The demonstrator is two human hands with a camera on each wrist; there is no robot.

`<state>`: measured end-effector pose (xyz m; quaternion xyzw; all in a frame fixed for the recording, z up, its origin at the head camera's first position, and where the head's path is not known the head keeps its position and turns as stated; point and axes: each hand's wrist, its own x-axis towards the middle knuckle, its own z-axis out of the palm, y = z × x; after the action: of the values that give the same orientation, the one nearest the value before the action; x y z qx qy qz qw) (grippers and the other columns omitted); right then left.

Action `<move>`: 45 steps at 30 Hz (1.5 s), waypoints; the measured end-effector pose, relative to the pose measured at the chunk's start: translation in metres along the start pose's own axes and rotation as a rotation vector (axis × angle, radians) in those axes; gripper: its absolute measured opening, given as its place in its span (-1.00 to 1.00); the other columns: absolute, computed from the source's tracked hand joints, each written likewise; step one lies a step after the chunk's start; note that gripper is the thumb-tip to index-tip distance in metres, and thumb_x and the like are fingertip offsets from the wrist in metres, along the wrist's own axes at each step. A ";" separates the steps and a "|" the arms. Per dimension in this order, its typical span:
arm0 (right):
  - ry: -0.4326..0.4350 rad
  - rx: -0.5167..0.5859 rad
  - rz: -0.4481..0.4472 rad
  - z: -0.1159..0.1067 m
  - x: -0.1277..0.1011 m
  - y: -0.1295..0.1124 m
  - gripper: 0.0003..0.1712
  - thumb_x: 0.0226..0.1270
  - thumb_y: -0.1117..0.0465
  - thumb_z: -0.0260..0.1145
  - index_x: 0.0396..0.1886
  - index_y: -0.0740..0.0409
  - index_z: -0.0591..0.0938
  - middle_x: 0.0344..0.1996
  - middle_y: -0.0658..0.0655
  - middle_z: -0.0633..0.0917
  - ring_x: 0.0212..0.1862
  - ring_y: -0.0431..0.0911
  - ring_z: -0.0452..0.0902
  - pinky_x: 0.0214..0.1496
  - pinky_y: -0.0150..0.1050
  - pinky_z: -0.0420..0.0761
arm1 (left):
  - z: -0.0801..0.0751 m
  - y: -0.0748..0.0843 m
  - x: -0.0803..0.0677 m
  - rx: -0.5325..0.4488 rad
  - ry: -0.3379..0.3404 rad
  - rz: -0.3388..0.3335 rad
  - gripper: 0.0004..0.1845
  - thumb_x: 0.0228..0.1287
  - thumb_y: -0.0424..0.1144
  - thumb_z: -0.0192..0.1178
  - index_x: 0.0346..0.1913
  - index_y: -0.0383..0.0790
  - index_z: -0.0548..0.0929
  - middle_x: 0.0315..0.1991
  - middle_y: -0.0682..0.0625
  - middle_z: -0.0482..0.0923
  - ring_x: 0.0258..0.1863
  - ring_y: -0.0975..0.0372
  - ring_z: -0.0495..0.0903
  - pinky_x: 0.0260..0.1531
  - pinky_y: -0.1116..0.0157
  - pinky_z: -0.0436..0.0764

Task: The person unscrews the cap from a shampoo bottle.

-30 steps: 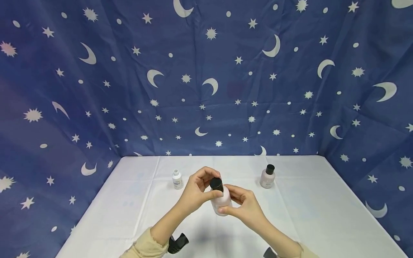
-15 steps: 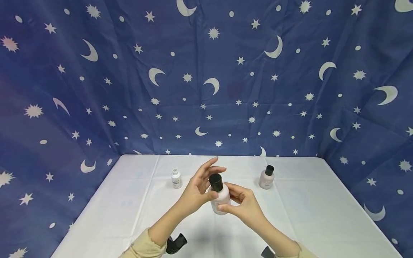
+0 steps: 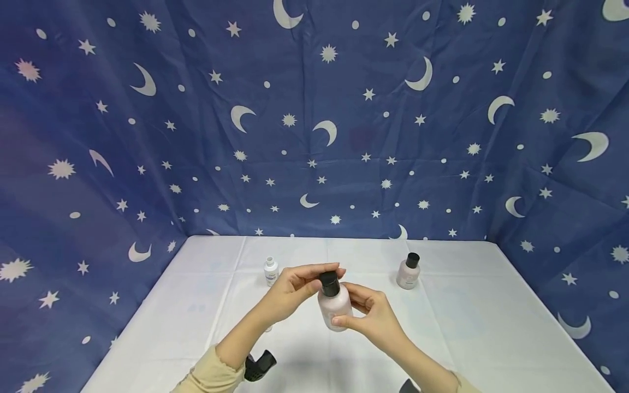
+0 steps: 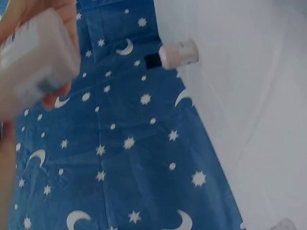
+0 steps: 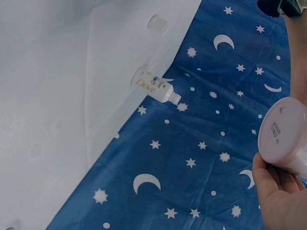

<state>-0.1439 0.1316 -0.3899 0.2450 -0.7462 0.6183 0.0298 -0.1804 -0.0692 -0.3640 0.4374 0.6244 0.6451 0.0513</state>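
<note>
Left hand at the black cap, right hand on the pink bottle.
Around the raised bottle in the head view, the left hand sits at ten o'clock, fingers stretched behind the cap, thumb at its side; whether they pinch I cannot tell. At three o'clock the right hand pinches the body, thumb in front, fingers behind. On the white-clothed table stand a white bottle at ten o'clock and a second pink bottle at two. Blue moon-and-star curtain rises behind and along both sides. Half a second ago the left fingers fanned upward; now they lie lower, near the cap's top.
</note>
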 end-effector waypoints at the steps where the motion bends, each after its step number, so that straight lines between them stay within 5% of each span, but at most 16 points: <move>1: 0.003 -0.001 0.002 0.000 0.000 0.000 -0.40 0.04 0.30 0.46 0.09 0.46 0.52 0.00 0.39 0.63 0.02 -0.40 0.55 0.13 -0.31 0.58 | 0.002 0.000 0.000 -0.027 0.046 -0.008 -0.47 0.36 -0.15 0.07 0.18 -0.56 0.41 0.12 -0.11 0.58 0.16 0.37 0.51 0.17 0.38 0.49; 6: 0.007 0.013 0.026 0.002 0.000 0.003 -0.39 0.03 0.31 0.47 0.09 0.45 0.52 -0.01 0.37 0.64 0.00 -0.37 0.57 0.12 -0.38 0.57 | 0.013 -0.003 0.000 -0.102 0.238 -0.003 -0.60 0.11 -0.07 0.30 -0.07 -0.28 0.60 -0.11 0.23 0.66 -0.05 0.39 0.63 0.00 0.44 0.59; 9: 0.015 0.015 0.037 0.002 0.000 0.003 -0.39 0.01 0.32 0.48 0.09 0.43 0.53 -0.01 0.36 0.64 -0.01 -0.37 0.58 0.11 -0.43 0.56 | 0.017 -0.004 0.002 -0.092 0.286 0.014 -0.51 0.04 -0.05 0.36 -0.15 -0.40 0.51 -0.20 0.23 0.61 -0.15 0.43 0.60 -0.05 0.50 0.58; 12: 0.020 0.007 0.024 0.002 0.001 0.003 -0.40 0.01 0.33 0.47 0.08 0.45 0.53 -0.02 0.38 0.65 -0.02 -0.38 0.57 0.10 -0.41 0.57 | 0.021 -0.004 0.005 -0.076 0.314 0.008 -0.33 -0.01 -0.05 0.41 -0.13 -0.59 0.37 -0.24 0.21 0.51 -0.21 0.45 0.52 -0.07 0.53 0.55; 24: 0.005 0.023 0.030 0.002 0.005 0.001 -0.40 0.04 0.33 0.45 0.10 0.48 0.50 -0.01 0.42 0.63 -0.03 -0.39 0.57 0.11 -0.35 0.58 | 0.025 -0.003 0.012 -0.034 0.328 -0.018 -0.37 0.05 -0.04 0.40 -0.10 -0.51 0.37 -0.24 0.14 0.41 -0.25 0.40 0.40 -0.13 0.53 0.50; 28: 0.008 0.021 0.037 0.003 0.006 0.001 -0.40 0.04 0.32 0.46 0.09 0.48 0.51 -0.02 0.42 0.63 -0.03 -0.40 0.57 0.11 -0.35 0.58 | 0.023 -0.004 0.011 -0.008 0.298 0.010 -0.19 0.00 0.15 0.34 0.04 -0.50 0.35 -0.12 0.14 0.39 -0.14 0.40 0.40 -0.03 0.52 0.49; 32: 0.008 0.021 0.044 0.003 0.006 0.000 -0.39 0.03 0.32 0.46 0.09 0.49 0.51 -0.02 0.42 0.63 -0.02 -0.40 0.57 0.12 -0.34 0.58 | 0.017 -0.003 0.008 0.025 0.226 0.032 -0.21 0.23 0.22 0.08 0.24 -0.42 0.31 0.11 0.07 0.43 0.13 0.37 0.40 0.19 0.44 0.42; 38: 0.011 0.018 0.061 0.003 0.005 0.001 -0.38 0.04 0.31 0.46 0.10 0.48 0.50 0.00 0.40 0.63 -0.01 -0.41 0.56 0.14 -0.33 0.57 | 0.005 0.000 0.001 -0.037 0.020 -0.005 -0.41 0.53 0.00 -0.31 0.43 -0.31 0.12 0.46 -0.18 0.09 0.45 0.26 0.10 0.41 0.38 0.17; 45: 0.015 0.004 0.047 0.003 0.004 0.003 -0.39 0.03 0.33 0.47 0.08 0.50 0.50 -0.01 0.42 0.63 -0.01 -0.42 0.55 0.13 -0.31 0.57 | 0.001 -0.001 -0.003 -0.044 -0.081 0.007 -0.49 0.55 -0.25 -0.34 0.42 -0.44 0.04 0.37 -0.43 0.11 0.41 0.36 0.17 0.40 0.42 0.16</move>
<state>-0.1477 0.1277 -0.3920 0.2229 -0.7502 0.6222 0.0202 -0.1779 -0.0703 -0.3663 0.4641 0.6059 0.6407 0.0837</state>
